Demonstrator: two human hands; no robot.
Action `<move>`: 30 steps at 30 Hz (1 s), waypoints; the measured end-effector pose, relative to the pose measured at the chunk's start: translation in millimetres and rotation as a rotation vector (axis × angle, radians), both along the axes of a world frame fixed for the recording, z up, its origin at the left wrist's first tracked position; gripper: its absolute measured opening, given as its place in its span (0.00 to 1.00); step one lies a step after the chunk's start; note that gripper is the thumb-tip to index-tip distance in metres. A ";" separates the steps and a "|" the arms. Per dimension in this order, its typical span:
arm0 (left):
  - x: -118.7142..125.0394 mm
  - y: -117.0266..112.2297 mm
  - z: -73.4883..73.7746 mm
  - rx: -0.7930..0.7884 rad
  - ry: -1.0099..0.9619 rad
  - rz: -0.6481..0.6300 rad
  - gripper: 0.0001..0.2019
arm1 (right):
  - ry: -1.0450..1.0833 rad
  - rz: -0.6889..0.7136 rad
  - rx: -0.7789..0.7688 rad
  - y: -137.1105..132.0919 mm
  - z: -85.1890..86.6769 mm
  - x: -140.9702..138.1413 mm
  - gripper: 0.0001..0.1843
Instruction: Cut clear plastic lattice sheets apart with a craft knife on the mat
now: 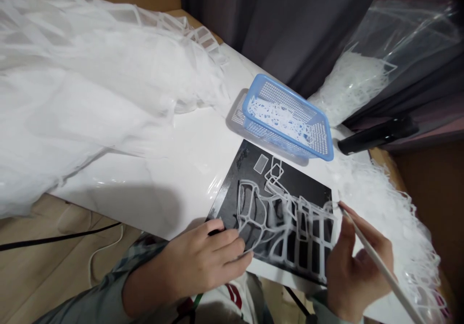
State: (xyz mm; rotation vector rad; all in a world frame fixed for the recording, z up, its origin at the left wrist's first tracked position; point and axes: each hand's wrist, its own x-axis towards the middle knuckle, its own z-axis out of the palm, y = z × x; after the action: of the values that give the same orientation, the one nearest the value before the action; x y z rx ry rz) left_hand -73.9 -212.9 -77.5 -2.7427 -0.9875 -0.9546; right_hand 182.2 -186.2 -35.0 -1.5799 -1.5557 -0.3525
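We noted the plastic sheet (pixel 287 230) on the black mat (pixel 246 162); our left hand (pixel 205 256) rested at its near-left edge, grip unclear, while our right hand (pixel 362 261) grasped a white stick (pixel 380 266) beside the mat

A wavy, translucent white lattice (pixel 287 227) lies across the black board (pixel 308 183).

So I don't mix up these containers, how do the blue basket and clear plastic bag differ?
The blue basket is rectangular with perforated walls; the clear plastic bag is crinkled, see-through film. The basket sits near the black mat, while the bag is to its right, by the dark curtain. Both hold white pieces.
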 end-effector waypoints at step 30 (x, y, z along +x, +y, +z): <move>20.0 6.3 -0.1 -0.169 0.179 0.077 0.16 | 0.274 0.635 -0.678 -10.2 -19.8 -21.1 0.07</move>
State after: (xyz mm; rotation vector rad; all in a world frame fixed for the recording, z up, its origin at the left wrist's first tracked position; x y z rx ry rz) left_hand -53.9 -206.6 -77.6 -2.8378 -1.1810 -0.6284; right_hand 161.0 -196.4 -54.8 -1.4066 -1.9501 0.7797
